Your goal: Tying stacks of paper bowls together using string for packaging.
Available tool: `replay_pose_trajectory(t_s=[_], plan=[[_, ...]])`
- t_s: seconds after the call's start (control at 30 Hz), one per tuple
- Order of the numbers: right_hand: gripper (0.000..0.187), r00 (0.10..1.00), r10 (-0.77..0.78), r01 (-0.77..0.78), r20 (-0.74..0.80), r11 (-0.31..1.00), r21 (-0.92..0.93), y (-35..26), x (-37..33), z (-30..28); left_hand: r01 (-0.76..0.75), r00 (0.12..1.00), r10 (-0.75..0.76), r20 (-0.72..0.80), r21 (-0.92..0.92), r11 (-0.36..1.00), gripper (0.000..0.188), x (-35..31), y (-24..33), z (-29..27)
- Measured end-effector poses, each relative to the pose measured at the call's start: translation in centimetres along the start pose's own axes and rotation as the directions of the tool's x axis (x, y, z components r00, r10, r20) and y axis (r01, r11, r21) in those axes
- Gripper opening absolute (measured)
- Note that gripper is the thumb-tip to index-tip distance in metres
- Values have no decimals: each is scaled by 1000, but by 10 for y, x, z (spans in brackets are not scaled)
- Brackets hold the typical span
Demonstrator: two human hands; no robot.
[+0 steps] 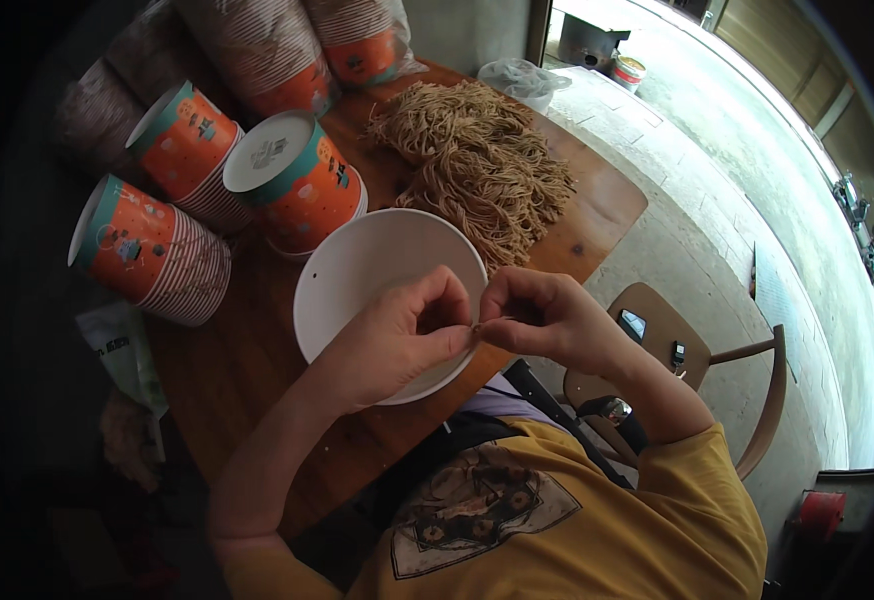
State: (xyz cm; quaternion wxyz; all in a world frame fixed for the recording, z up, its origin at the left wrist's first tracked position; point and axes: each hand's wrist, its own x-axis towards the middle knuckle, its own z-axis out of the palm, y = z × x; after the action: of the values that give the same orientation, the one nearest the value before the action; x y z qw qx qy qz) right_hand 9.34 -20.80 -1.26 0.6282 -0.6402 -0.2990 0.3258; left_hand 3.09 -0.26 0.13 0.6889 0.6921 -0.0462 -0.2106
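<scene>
Over the right rim of a white bowl (329, 290), my left hand (412, 332) and my right hand (542, 318) meet fingertip to fingertip. Both are closed in a pinch. A tiny brownish bit shows where the fingers touch, too small to name. Inside the bowl a small dark speck sits on the far left wall; my left hand covers part of the interior. Just beyond the bowl lies a heaped tangle of thin tan strands (477, 165), like dried noodles.
Stacks of orange and teal paper tubs (297, 190) stand left of the bowl on the wooden table (607, 205), with plastic-wrapped stacks (257, 50) behind. At right, a chair (647, 310) holds a phone (632, 325) and a small black device (678, 352). A plastic bag (525, 82) sits past the far edge.
</scene>
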Motion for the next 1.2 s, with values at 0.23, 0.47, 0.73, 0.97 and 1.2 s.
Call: replay_pose_trajectory(t_s=[0.23,0.47,0.73,0.97,1.2], plan=[[11,1000,24,-22,-18,997,76,6,-2,1,74,997,-75,-18,-57,996,23,-5,4,3],[10,988,-98,65,-120,965,-253,0,-11,5,141,990,-141,-7,-15,990,24,-1,9,7],[11,988,-68,35,-136,972,-233,1,-13,5,-32,999,32,4,112,993,11,2,1,8],[13,990,-34,7,-134,980,-199,-1,-13,7,-309,771,629,-104,801,512,13,-4,-1,27],[12,990,-57,32,-127,980,-196,3,-12,8,-206,867,436,-243,621,756,11,-6,-2,33]])
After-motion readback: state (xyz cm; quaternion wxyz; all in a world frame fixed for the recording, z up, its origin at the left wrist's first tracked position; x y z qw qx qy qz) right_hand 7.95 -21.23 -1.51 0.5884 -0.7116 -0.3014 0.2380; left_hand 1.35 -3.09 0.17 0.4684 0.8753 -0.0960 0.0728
